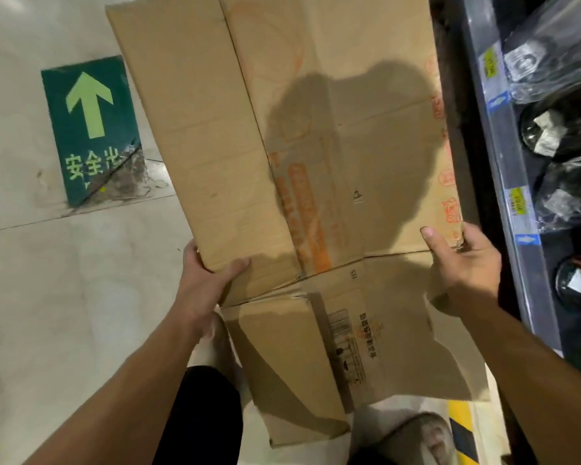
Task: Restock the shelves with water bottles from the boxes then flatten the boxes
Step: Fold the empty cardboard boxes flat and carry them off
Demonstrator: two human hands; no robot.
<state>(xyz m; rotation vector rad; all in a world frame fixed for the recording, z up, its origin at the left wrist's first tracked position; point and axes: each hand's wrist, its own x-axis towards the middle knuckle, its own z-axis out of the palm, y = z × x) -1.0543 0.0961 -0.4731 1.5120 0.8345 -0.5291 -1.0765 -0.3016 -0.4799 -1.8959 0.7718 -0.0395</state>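
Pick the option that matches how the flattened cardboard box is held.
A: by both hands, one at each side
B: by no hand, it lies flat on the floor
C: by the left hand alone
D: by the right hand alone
A: the left hand grips the flattened cardboard box at its near left corner, and the right hand grips its right edge.

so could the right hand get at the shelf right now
Probably yes, once freed: the shelf is right beside the right hand with nothing between, but that hand grips the box edge, so it would have to let go first.
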